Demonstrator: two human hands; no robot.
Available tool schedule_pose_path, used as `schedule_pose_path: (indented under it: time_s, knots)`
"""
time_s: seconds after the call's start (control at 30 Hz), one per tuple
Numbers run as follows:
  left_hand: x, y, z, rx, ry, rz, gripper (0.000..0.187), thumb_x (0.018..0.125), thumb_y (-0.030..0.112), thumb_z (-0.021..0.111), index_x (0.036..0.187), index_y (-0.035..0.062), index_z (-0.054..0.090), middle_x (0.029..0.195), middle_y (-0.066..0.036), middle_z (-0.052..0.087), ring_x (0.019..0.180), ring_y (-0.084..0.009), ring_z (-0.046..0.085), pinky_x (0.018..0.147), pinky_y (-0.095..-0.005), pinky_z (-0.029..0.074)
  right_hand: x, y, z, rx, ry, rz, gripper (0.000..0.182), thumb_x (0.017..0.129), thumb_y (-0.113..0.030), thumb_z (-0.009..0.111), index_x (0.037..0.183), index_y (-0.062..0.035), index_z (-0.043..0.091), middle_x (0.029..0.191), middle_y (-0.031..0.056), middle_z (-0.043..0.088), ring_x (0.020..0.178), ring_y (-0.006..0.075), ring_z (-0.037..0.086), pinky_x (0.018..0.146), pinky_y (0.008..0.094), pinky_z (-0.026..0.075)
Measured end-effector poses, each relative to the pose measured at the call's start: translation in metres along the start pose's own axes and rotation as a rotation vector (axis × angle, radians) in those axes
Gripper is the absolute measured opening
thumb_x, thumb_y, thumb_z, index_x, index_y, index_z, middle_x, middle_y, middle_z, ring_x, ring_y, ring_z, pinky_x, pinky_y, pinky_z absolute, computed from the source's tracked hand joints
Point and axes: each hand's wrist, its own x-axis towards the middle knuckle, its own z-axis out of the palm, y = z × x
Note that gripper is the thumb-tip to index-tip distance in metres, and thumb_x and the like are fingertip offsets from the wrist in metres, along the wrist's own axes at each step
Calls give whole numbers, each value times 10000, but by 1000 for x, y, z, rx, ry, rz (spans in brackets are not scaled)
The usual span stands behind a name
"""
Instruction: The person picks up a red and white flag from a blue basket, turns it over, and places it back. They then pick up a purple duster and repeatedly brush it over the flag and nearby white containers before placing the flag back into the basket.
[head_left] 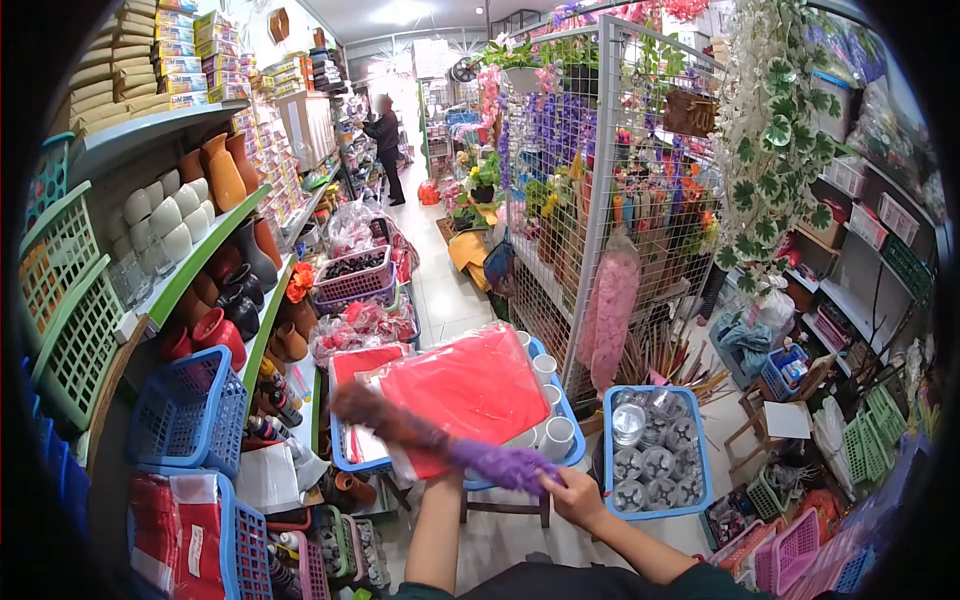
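My right hand (580,500) is closed around the purple end of a fluffy feather duster (505,465). Its brown far end (385,415) is smeared by motion and points up to the left, across a red plastic-wrapped packet (460,390). The left hand (443,487) reaches to the near edge of that packet, its fingers hidden behind the duster and packet. Under the packet is a blue basket (575,455) on a stool, with white cups (557,435) along its right side and another red packet (365,360) at its left.
At right stands a blue basket (610,400) of clear glass items. Shelves (170,290) with vases and cups line the left, above blue baskets (190,410). A wire mesh rack (600,200) of artificial flowers borders the aisle (440,290), where a person (385,145) stands far back.
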Motion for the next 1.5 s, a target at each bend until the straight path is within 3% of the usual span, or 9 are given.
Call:
schedule_pose_path:
  time_s: [0.17,0.3,0.53,1.0,1.1,1.13,1.2,1.3,1.5]
  knots:
    - [-7,10,-8,9,12,2,599,954,510,333,1359,69,354,1389,-128,408,1214,-294,455,1041,-451,364,17,26,18,221,88,442,443,764,19,502,1200,-57,501,934,223,583,832,420,584,716,456,485]
    - [-18,21,-20,20,25,12,598,955,509,332,1358,69,355,1388,-129,409,1212,-293,458,1040,-449,366,46,41,40,269,136,501,424,779,-20,516,1201,-5,488,1118,254,577,993,419,562,874,442,445]
    - [-27,31,-17,41,57,43,596,955,509,331,1356,68,357,1386,-130,410,1207,-291,463,1039,-445,368,87,61,98,64,-148,722,425,769,-68,540,1192,-34,518,962,257,616,919,407,583,790,487,463]
    - [-33,34,-11,52,80,75,594,957,508,329,1352,66,360,1382,-132,413,1199,-286,474,1037,-438,372,91,73,103,-251,-45,615,413,850,-245,576,1217,-61,524,981,202,563,905,366,577,799,434,475]
    - [-23,30,2,49,76,74,593,958,508,328,1351,66,360,1381,-132,414,1197,-285,476,1037,-437,373,100,74,90,1109,76,991,466,926,-421,470,1224,-68,531,1002,91,632,953,268,577,874,424,433]
    - [-21,29,5,50,75,72,593,958,508,328,1351,65,361,1381,-132,414,1196,-285,477,1037,-436,373,107,57,71,1108,77,991,466,926,-421,470,1224,-68,531,1002,91,632,953,268,577,874,424,433]
    - [-25,20,8,51,70,69,592,958,508,328,1350,65,361,1380,-133,414,1195,-284,478,1037,-435,374,119,22,36,2198,77,948,473,922,-407,477,1246,-64,511,1139,91,610,1044,267,563,943,460,406]
    - [-28,12,12,50,61,61,592,958,507,327,1350,65,362,1380,-133,415,1193,-284,480,1036,-434,375,129,-12,22,2560,251,824,527,904,-392,501,1288,-34,462,1299,139,525,1204,298,479,1048,481,317]
    - [-46,-6,12,55,52,51,591,959,507,326,1348,64,363,1378,-134,416,1190,-282,485,1036,-431,377,110,7,34,2391,396,973,452,856,-203,543,1254,3,485,1300,167,519,1212,335,469,1076,504,285]
